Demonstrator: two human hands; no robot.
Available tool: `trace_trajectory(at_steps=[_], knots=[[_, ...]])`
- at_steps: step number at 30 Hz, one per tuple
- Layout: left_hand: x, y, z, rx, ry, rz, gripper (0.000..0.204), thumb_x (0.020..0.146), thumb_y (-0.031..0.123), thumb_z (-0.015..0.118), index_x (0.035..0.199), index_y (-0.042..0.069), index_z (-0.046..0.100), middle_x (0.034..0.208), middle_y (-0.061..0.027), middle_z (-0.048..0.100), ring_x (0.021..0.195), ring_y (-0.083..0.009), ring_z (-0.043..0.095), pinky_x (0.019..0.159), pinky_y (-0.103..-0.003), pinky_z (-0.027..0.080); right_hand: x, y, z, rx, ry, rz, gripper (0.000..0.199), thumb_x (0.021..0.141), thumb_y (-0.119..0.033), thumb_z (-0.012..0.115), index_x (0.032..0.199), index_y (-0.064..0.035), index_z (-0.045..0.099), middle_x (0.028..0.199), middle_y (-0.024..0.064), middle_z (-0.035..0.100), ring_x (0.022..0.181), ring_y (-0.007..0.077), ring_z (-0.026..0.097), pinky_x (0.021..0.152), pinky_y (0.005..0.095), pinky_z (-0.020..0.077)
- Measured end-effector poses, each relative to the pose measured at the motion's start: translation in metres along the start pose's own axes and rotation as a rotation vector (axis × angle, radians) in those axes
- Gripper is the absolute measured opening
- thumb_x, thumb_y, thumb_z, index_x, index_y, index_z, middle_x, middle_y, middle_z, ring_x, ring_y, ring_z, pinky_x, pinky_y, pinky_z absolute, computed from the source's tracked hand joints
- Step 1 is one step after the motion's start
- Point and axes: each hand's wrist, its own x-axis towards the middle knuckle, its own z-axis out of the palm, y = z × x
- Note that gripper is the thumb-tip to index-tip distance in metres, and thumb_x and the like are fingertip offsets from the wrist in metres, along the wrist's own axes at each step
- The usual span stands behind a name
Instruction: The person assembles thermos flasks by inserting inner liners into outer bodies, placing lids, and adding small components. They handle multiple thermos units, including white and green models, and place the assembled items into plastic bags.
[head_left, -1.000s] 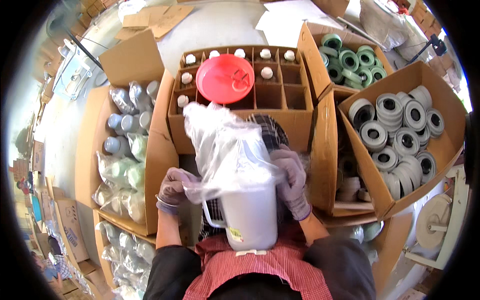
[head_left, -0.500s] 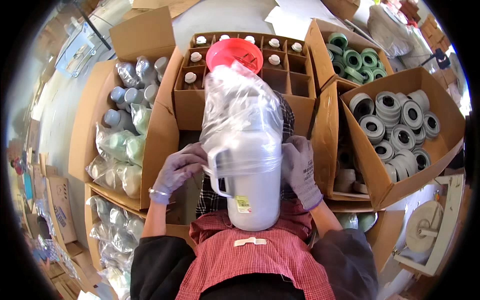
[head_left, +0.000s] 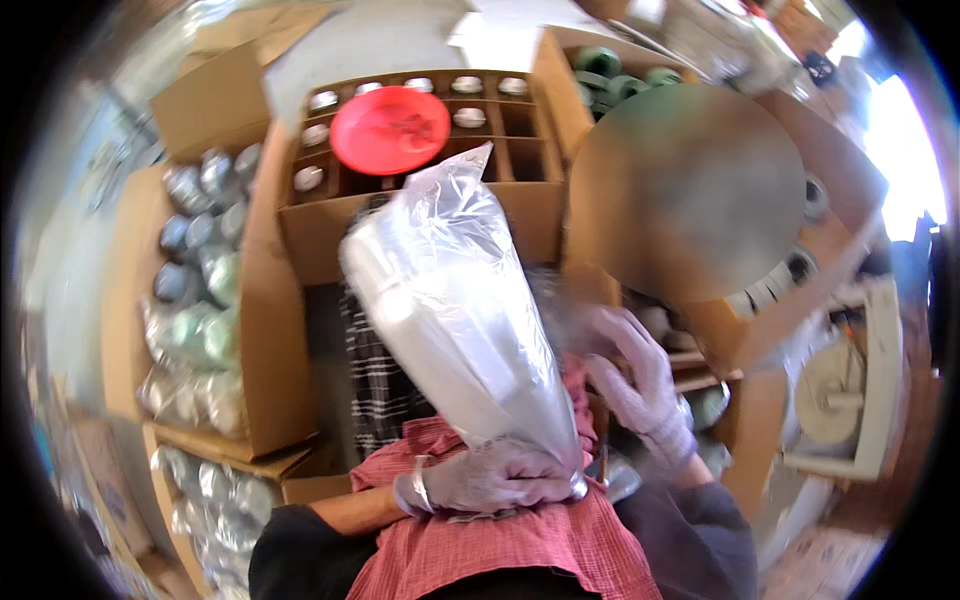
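The gloved left hand point(head_left: 495, 480) grips the bottom of a white jug wrapped in a clear plastic bag point(head_left: 460, 310), tilted up between both hands. The gloved right hand point(head_left: 640, 385) rests half-open just beside the bag; whether it touches is unclear. A red lid point(head_left: 390, 128) lies on a divided carton point(head_left: 420, 215) beyond them.

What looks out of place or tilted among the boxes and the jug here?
A red lid lies loose across the divided box, covering several cells. The bagged white jug is tilted, gripped at its base by the left hand. Nothing looks spilled or broken.

A blurred patch hides most of the box of rolls point(head_left: 800, 250) on my right, and the plastic bag point(head_left: 455, 300) veils the white jug inside.
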Motion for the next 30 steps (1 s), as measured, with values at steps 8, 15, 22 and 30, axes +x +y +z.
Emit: trace_trajectory(at_steps=[8, 15, 22, 30], knots=[[0.044, -0.013, 0.027, 0.396, -0.463, 0.114, 0.036, 0.098, 0.022, 0.055, 0.128, 0.004, 0.058, 0.126, -0.0160, 0.060, 0.118, -0.0288, 0.057, 0.101, -0.038, 0.043, -0.079, -0.007, 0.014, 0.361, 0.345, 0.162, 0.041, 0.083, -0.018, 0.073, 0.116, 0.0003, 0.057, 0.094, 0.0051, 0.065, 0.083, 0.0173, 0.062, 0.073, 0.0304, 0.0511], [0.068, 0.000, -0.014, 0.255, -0.344, -0.251, 0.036, 0.097, 0.019, 0.056, 0.129, 0.001, 0.057, 0.122, -0.0132, 0.062, 0.110, -0.0186, 0.059, 0.099, -0.029, 0.044, -0.219, -0.006, -0.034, 0.255, 1.512, 0.226, 0.004, 0.087, -0.006, 0.066, 0.089, -0.0019, 0.067, 0.078, 0.0019, 0.064, 0.064, 0.0090, 0.061, 0.048, 0.0234, 0.0451], [0.127, 0.022, -0.009, 0.530, -0.158, 0.160, 0.040, 0.095, 0.023, 0.057, 0.126, -0.003, 0.057, 0.119, -0.0141, 0.062, 0.112, -0.0206, 0.057, 0.099, -0.031, 0.042, -0.264, 0.152, 0.038, 0.492, 1.387, 0.339, 0.024, 0.081, -0.001, 0.073, 0.104, -0.0010, 0.067, 0.090, 0.0007, 0.067, 0.071, 0.0076, 0.060, 0.063, 0.0233, 0.0502], [0.207, -0.048, 0.049, 0.888, -0.216, 0.558, 0.055, 0.090, 0.028, 0.063, 0.139, 0.009, 0.048, 0.142, -0.0190, 0.044, 0.132, -0.0346, 0.042, 0.110, -0.043, 0.033, -0.294, 0.255, 0.021, -0.815, 0.212, 0.544, 0.031, 0.081, -0.012, 0.064, 0.111, -0.0044, 0.064, 0.115, 0.0154, 0.065, 0.102, 0.0289, 0.063, 0.087, 0.0393, 0.0494]])
